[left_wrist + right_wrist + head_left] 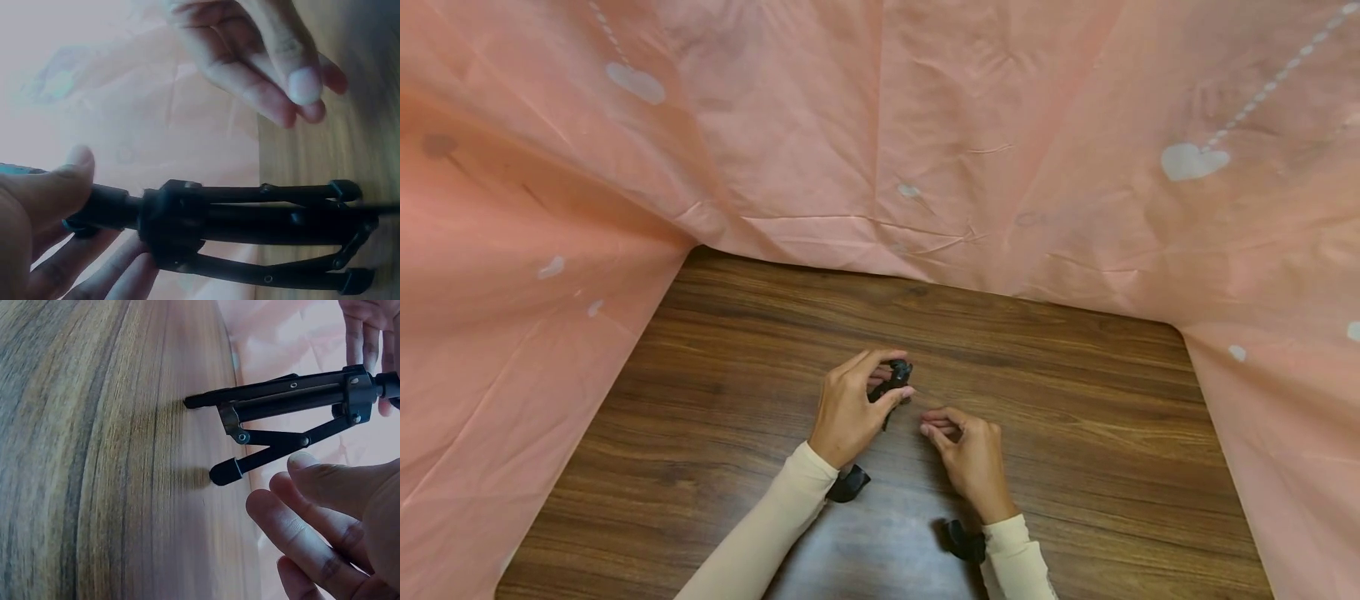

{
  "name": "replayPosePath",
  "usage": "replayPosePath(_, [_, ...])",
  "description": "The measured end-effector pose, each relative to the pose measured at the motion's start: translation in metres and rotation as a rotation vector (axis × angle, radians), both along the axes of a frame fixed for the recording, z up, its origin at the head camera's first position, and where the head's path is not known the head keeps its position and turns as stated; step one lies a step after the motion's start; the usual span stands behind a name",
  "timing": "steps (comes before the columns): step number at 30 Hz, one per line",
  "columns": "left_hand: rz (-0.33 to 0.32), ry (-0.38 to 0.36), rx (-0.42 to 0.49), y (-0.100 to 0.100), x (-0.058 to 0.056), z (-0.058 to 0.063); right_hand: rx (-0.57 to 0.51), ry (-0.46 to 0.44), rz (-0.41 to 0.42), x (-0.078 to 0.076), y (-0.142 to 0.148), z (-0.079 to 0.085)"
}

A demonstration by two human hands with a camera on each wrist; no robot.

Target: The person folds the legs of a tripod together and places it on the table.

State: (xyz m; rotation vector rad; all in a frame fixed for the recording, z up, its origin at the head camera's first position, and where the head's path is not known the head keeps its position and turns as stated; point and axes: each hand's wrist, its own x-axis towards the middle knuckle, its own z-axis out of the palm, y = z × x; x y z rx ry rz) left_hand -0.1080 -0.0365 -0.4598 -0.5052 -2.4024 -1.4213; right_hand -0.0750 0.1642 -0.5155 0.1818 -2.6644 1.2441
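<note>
A small black tripod [898, 377] stands between the hands, its slim legs [275, 461] partly spread from the centre column. My left hand [847, 410] grips the tripod's upper end, with the thumb on one side and the fingers behind it, as the left wrist view shows. The leg ends are close to the wooden table; whether all of them touch it I cannot tell. My right hand [976, 457] is just to the right of the tripod, apart from it. Its thumb and fingers are loosely bent, with nothing visible between them. From the head view, the left hand hides part of the tripod.
The brown wood-grain table [737, 333] lies under both hands. Pink cloth [940, 125] with pale heart prints hangs at the back and on both sides. A black device [850, 485] is at the left wrist, and another black device [962, 542] at the right wrist.
</note>
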Motion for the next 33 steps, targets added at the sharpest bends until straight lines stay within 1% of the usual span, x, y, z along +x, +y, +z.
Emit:
replayPosePath(3, [-0.029, -0.024, 0.013, -0.0006, -0.0009, 0.0008, 0.006, 0.001, 0.000, -0.0003, -0.0004, 0.0002])
replayPosePath(8, [-0.099, -0.102, 0.069, -0.0031, -0.0027, 0.0025, -0.009, 0.001, 0.006, -0.0012, -0.0014, -0.0010])
replayPosePath(10, [-0.109, -0.121, 0.082, -0.0038, -0.0029, 0.0028, -0.017, 0.004, 0.009, -0.0016, -0.0018, -0.0015])
replayPosePath(12, [-0.091, -0.123, 0.070, -0.0040, -0.0023, 0.0026, -0.018, 0.009, 0.010, -0.0020, -0.0019, -0.0021])
replayPosePath(17, [0.019, -0.075, -0.036, -0.0014, 0.0000, -0.0006, -0.009, 0.014, 0.013, -0.0025, -0.0021, -0.0020])
replayPosePath(18, [0.032, -0.067, -0.050, -0.0006, 0.0000, -0.0011, -0.009, 0.011, 0.013, -0.0026, -0.0023, -0.0017])
replayPosePath(20, [0.036, -0.064, -0.057, 0.0008, -0.0004, -0.0019, -0.011, 0.000, 0.012, -0.0026, -0.0029, -0.0008])
replayPosePath(23, [0.010, -0.079, -0.052, 0.0016, -0.0015, -0.0018, -0.020, -0.011, 0.010, -0.0026, -0.0037, -0.0001])
replayPosePath(29, [-0.097, -0.146, -0.011, 0.0006, -0.0054, -0.0003, -0.047, -0.018, 0.028, -0.0030, -0.0058, -0.0025])
replayPosePath(31, [-0.119, -0.164, -0.006, 0.0002, -0.0069, -0.0002, -0.052, -0.026, 0.036, -0.0031, -0.0071, -0.0036])
replayPosePath(33, [-0.122, -0.172, -0.015, -0.0002, -0.0079, -0.0006, -0.050, -0.034, 0.045, -0.0032, -0.0089, -0.0044])
